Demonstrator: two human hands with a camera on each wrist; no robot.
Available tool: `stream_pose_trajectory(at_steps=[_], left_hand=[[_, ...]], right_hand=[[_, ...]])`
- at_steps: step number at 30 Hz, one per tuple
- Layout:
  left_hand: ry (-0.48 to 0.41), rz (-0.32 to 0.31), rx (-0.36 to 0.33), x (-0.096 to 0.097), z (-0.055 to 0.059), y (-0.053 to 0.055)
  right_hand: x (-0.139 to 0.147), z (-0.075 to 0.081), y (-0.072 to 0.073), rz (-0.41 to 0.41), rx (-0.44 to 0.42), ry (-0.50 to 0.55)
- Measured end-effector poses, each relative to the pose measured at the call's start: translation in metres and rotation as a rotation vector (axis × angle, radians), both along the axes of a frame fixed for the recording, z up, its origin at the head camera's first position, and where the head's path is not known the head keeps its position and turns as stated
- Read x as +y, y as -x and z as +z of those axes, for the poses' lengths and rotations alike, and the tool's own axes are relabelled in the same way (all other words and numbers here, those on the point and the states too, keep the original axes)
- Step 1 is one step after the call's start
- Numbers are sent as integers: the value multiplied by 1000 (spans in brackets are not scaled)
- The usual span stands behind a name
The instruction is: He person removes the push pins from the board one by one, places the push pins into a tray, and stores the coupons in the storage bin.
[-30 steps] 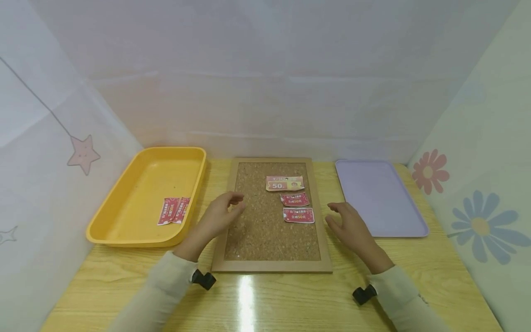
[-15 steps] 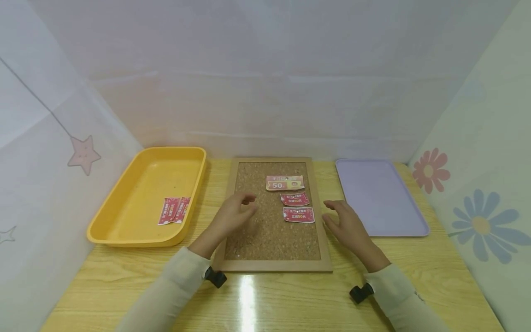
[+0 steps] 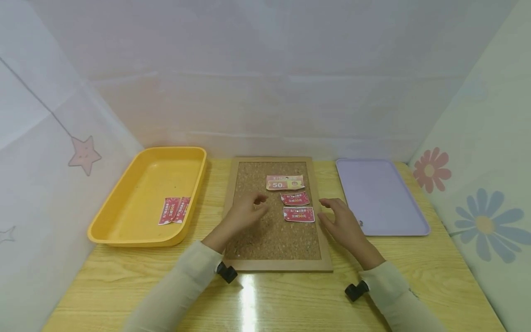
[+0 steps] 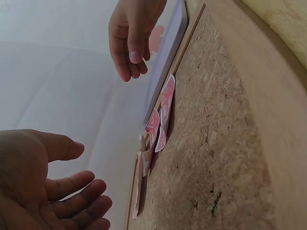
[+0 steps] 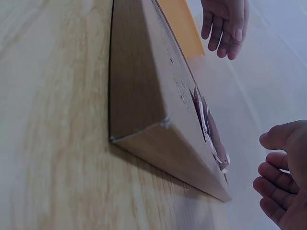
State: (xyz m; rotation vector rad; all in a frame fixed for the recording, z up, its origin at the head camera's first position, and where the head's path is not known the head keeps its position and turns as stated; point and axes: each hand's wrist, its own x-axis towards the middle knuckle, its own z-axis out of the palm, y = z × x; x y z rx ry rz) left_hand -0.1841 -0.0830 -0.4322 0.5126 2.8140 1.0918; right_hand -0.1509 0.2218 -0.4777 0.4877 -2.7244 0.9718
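My left hand (image 3: 242, 216) hovers above the left half of a wood-framed cork board (image 3: 265, 246), fingers loosely bent and holding nothing. Over the board's right edge is my right hand (image 3: 343, 226), also relaxed with nothing in it. Between them, a pink and yellow coupon (image 3: 285, 183) is pinned to the cork by a small pin at its top. Below it hang a red coupon (image 3: 295, 199) and another red coupon (image 3: 298, 214), each with a small pin. In the left wrist view the coupons (image 4: 166, 98) curl up off the cork surface.
A deep yellow tray (image 3: 153, 159) stands left of the board, with red coupons (image 3: 174, 210) lying in its near right corner. To the right lies a flat lilac tray (image 3: 381, 193), with a tiny dark object (image 3: 361, 223) at its near left corner. White cloth walls surround the wooden table (image 3: 286, 299).
My left hand has moved right, from the board's left edge to over the cork. The right hand has shifted slightly left, to the board's right edge. The coupons have stayed in place.
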Motion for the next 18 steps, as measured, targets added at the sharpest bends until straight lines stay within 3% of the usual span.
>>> stream_pose_trajectory(at_steps=[6,18], left_hand=[[32,-7,-26,9,0,5],[51,-61,-115,22,-18,15]], right_hand=[[-5,2,3,-5,7,16],[-12,3,7,2,3,2]])
